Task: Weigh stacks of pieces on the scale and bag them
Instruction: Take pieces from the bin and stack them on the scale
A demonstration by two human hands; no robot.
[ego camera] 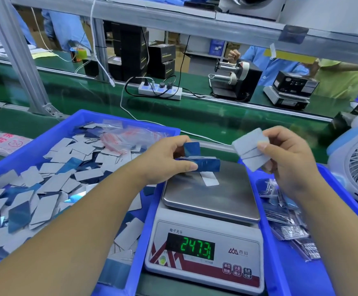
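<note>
A white digital scale [205,253] stands in front of me, its green display reading 247.31. My left hand [169,159] grips a stack of blue-faced pieces [203,162] over the far left part of the steel pan [220,195]. My right hand [289,154] pinches a few fanned grey pieces [249,149] above the pan's far right corner. A white piece [209,180] shows below the left hand's stack. Loose grey and blue pieces [46,184] fill the blue tray [118,116] on the left, with clear red-printed bags [127,137] at its far side.
A second blue tray [344,210] on the right holds several filled clear bags [289,214]. A white fan [357,165] stands at the far right. A red-printed bag pack [1,144] lies at the left. Beyond, a green belt carries a power strip [161,91]; people work across it.
</note>
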